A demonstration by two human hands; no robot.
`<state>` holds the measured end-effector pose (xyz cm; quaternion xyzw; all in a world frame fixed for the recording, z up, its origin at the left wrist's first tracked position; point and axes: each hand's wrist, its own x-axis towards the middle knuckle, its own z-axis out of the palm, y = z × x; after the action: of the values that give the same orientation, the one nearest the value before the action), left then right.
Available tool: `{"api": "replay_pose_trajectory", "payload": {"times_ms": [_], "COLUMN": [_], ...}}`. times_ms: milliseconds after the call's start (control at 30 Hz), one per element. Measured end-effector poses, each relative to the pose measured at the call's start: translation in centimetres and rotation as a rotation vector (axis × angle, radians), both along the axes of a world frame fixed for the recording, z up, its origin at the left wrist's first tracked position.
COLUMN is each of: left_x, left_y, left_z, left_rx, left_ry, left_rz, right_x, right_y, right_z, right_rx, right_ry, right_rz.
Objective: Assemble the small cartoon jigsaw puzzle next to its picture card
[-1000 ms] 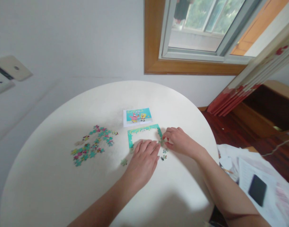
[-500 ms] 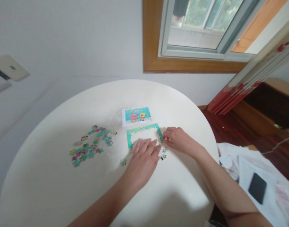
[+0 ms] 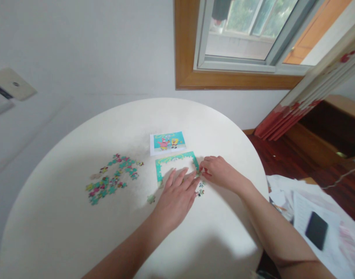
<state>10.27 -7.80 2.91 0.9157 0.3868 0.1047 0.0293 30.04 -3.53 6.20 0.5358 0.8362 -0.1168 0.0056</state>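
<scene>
A partly built jigsaw puzzle (image 3: 175, 158) lies on the round white table; its teal border pieces form a top and two sides. My left hand (image 3: 179, 192) rests flat, fingers spread, over the puzzle's lower part and hides it. At the right side my right hand (image 3: 216, 170) has its fingers curled, the tips pinching a puzzle piece mostly hidden by them. A few loose puzzle pieces (image 3: 201, 189) lie just below those fingertips. Left of my left hand is a pale green puzzle piece (image 3: 151, 198). Behind the puzzle sits a reference picture card (image 3: 168, 143) with cartoon figures.
Many loose puzzle pieces (image 3: 112, 180) are spread over the left half of the table (image 3: 64, 232). A wall and a wood-framed window (image 3: 238, 79) stand behind it. To the lower right, a black phone (image 3: 316, 230) lies on papers beside the table.
The fingers of my left hand have shifted slightly up and to the right over the puzzle. My right hand stays at the puzzle's right edge with barely any movement.
</scene>
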Motion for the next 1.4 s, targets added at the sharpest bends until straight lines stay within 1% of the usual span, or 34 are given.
{"api": "replay_pose_trajectory", "payload": {"times_ms": [433,733,933,1100,1233,1400], "left_x": [0.3,0.3,0.1,0.0,0.0,-0.1], "left_y": [-0.3,-0.6,-0.6,-0.6,-0.6,-0.6], "left_z": [0.4,0.8,1.0,1.0,1.1,1.1], "left_rx": [0.042,0.025,-0.02,-0.026,-0.035,-0.024], "left_ry": [0.012,-0.013,-0.025,-0.043,-0.041,-0.054], "left_rz": [0.047,0.059,0.044,0.031,0.028,0.023], "right_x": [-0.1,-0.5,-0.6,-0.6,-0.7,-0.7], "right_y": [-0.3,-0.6,-0.5,-0.2,-0.2,-0.2], "right_z": [0.4,0.9,0.4,-0.1,-0.2,-0.1], "right_rx": [0.047,0.016,0.026,0.033,0.053,0.028], "right_ry": [0.023,-0.006,0.014,0.026,0.047,0.049], "right_rz": [0.027,0.051,0.05,0.048,0.055,0.058]}}
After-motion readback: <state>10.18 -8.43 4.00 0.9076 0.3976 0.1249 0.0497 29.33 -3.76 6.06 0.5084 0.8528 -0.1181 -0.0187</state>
